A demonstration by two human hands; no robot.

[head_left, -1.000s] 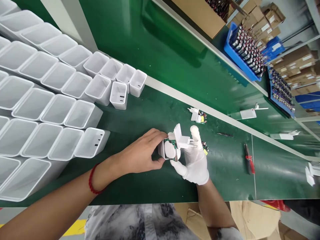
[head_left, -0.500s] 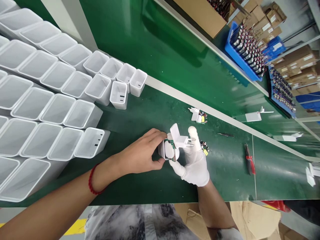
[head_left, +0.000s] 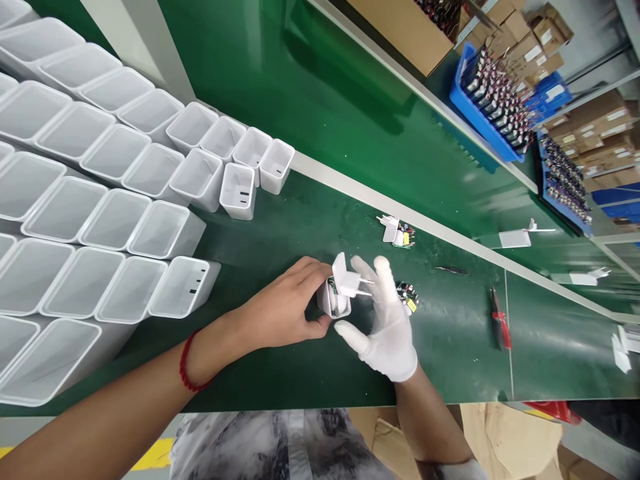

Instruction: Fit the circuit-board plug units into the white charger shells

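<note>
My bare left hand (head_left: pixel 285 307), a red band at its wrist, is closed round a small white charger housing (head_left: pixel 326 303) on the green mat. A white plug cap with two metal pins (head_left: pixel 347 281) and a green circuit board sits partly inside the housing's mouth. My right hand (head_left: pixel 385 320), in a white glove, is just right of the cap with its fingers spread, the fingertips near the pins. Whether the glove still touches the cap is unclear.
Rows of empty white housings (head_left: pixel 100 200) fill the left of the mat. A second plug assembly (head_left: pixel 395 232), tweezers (head_left: pixel 450 270) and red-handled cutters (head_left: pixel 499 320) lie to the right. Blue trays of parts (head_left: pixel 493 93) and cardboard boxes (head_left: pixel 590 120) stand beyond the conveyor belt (head_left: pixel 350 100).
The plug cap and board have gone further into the housing. My gloved right hand has loosened from the cap and spread its fingers. My left hand has stayed put.
</note>
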